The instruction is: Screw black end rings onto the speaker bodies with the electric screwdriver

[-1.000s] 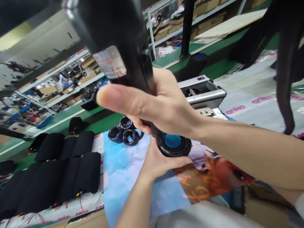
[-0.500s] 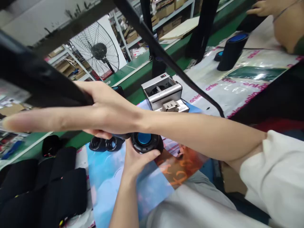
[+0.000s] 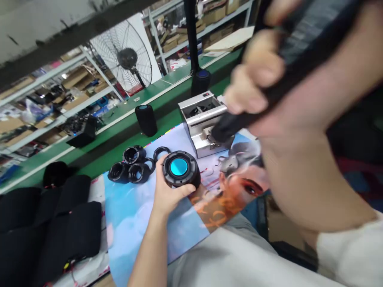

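My left hand [image 3: 166,196] is wrapped round a black cylindrical speaker [image 3: 180,169], whose end with a shiny blue disc faces up. My right hand [image 3: 254,73], blurred by motion, grips a thick black electric screwdriver [image 3: 285,77] at the upper right. The tool slants down to the left, and its lower end is over the front outlet of a silver screw feeder [image 3: 201,126]. Whether its tip touches the feeder I cannot tell. Several black plastic rings [image 3: 140,173] lie left of the speaker on a printed poster sheet [image 3: 131,227].
Black fabric-covered speaker bodies [image 3: 72,223] with loose wires fill the lower left. A finished-looking black speaker [image 3: 146,120] stands upright on the green bench [image 3: 167,99], and another [image 3: 201,81] stands behind the feeder. Farther back are a fan [image 3: 127,59] and loaded shelves [image 3: 68,75].
My right hand has swung with the screwdriver from the left, above the speaker, over to the feeder at the right. My left hand still holds the speaker in about the same place.
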{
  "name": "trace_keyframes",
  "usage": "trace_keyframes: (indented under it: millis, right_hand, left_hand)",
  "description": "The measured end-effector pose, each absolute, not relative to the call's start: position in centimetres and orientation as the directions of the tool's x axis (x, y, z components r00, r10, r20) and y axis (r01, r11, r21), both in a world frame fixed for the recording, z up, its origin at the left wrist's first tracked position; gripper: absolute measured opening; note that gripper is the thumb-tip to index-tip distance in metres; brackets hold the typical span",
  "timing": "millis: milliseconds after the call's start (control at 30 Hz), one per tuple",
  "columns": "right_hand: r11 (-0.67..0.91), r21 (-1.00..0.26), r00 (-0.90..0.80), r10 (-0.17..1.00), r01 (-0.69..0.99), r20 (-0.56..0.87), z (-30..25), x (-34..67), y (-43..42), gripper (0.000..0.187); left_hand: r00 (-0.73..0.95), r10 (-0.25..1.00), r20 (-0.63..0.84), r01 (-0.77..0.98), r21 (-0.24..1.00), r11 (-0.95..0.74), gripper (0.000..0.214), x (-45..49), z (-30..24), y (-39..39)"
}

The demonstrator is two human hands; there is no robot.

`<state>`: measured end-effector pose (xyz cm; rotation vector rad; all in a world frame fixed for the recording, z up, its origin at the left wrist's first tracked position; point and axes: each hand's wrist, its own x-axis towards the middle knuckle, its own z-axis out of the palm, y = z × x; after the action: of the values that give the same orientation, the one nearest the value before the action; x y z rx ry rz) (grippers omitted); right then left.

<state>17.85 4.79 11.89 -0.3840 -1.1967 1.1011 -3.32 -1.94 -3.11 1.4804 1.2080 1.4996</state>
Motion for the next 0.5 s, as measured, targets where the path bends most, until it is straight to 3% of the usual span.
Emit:
trace_keyframes:
  millis: [33,100,200,367,500]
  right_hand:
    - [0.518,-0.716,0.152,0.846,-0.468,0.512,10.2,19.3,5.0,0.045]
    - [0.436,-0.783,0.288,0.897,-0.444,0.336,6.4,21.4,5.5,0.047]
    - [0.397,-0.807,0.405,0.888,-0.436,0.217,1.4,22.5,5.8,0.033]
    - [0.307,-0.830,0.349,0.926,-0.465,0.146,-0.5,22.0,5.7,0.030]
    - [0.278,-0.825,0.261,0.951,-0.492,0.165,-0.1,20.7,5.8,0.030]
  left_hand:
    - [-0.099,0.938,0.333,0.115,0.940,-0.322,0.099,-3.2,-3.3,-2.0]
    - [-0.115,0.939,0.323,0.108,0.944,-0.312,0.103,-3.0,-3.6,-2.0]
    - [-0.197,0.917,0.346,0.128,0.937,-0.326,0.108,-2.5,-4.0,-2.1]
    - [-0.281,0.872,0.400,0.195,0.914,-0.356,0.115,-2.1,-4.7,-2.5]
    - [-0.258,0.918,0.301,0.243,0.940,-0.240,0.113,-2.2,-5.5,-3.2]
